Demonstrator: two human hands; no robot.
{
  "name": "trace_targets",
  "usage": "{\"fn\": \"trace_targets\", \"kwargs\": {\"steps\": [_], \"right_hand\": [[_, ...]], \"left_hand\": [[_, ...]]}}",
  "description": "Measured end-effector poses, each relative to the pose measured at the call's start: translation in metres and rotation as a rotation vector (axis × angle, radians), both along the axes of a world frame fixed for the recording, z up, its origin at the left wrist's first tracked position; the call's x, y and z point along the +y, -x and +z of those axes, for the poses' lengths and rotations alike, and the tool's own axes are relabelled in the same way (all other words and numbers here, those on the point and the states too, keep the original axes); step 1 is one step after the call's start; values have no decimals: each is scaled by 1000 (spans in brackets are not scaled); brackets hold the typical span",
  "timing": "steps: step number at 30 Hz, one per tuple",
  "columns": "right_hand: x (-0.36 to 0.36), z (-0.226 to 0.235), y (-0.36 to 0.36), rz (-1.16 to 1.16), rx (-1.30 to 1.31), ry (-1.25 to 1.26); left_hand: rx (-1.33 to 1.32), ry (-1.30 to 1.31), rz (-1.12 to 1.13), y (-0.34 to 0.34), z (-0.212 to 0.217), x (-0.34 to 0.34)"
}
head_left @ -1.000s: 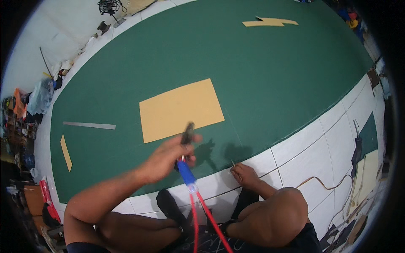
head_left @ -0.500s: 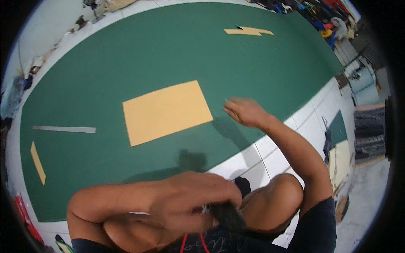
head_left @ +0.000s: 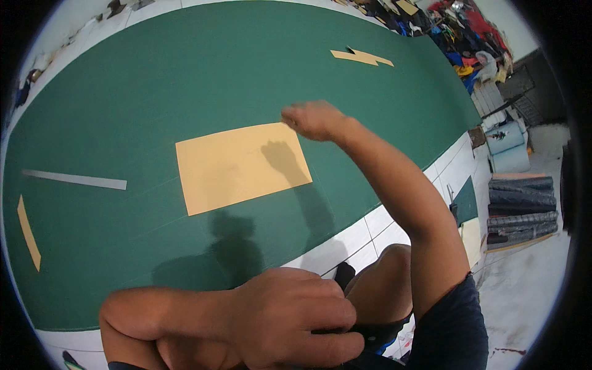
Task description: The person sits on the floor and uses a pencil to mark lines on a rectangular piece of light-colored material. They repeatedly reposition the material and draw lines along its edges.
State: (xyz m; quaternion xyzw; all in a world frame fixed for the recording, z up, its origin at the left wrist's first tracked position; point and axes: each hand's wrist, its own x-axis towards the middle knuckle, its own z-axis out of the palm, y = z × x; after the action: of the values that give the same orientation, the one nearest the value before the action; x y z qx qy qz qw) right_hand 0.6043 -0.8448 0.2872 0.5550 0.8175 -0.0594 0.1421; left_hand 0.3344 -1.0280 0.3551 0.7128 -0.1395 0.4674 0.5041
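A yellow-orange rectangular sheet [head_left: 216, 176] lies flat on a large green mat [head_left: 123, 92]. My right hand [head_left: 316, 120] is closed above the sheet's far right corner, its shadow falling on the sheet. Whatever those fingers may pinch is too small or hidden to name. Close to my body, my left hand [head_left: 296, 317] is curled, back of the hand upward, over my bent legs. Its palm side is turned away, so its contents cannot be seen.
A grey ruler-like strip [head_left: 77, 179] and a narrow yellow piece [head_left: 29, 233] lie at left. Far off is a zigzag yellow piece [head_left: 362, 57]. Piled cloth scraps [head_left: 468, 37] stand at the back right; dark folded bundles [head_left: 521, 203] lie at right on the floor.
My right hand has moved left and away from me, from beside the sheet to its far right corner. My left hand has shifted slightly; a dark thing earlier beside it no longer shows.
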Motion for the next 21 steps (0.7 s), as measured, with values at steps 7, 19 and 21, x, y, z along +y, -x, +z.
{"fn": "trace_targets", "kwargs": {"steps": [7, 19, 21], "right_hand": [[20, 11, 50, 131, -48, 14], [-47, -61, 7, 138, 98, 185], [-44, -75, -5, 100, 173, 151]], "left_hand": [[101, -35, -58, 40, 7, 28], [141, -97, 126, 24, -3, 3], [223, -121, 135, 23, 2, -5]]}}
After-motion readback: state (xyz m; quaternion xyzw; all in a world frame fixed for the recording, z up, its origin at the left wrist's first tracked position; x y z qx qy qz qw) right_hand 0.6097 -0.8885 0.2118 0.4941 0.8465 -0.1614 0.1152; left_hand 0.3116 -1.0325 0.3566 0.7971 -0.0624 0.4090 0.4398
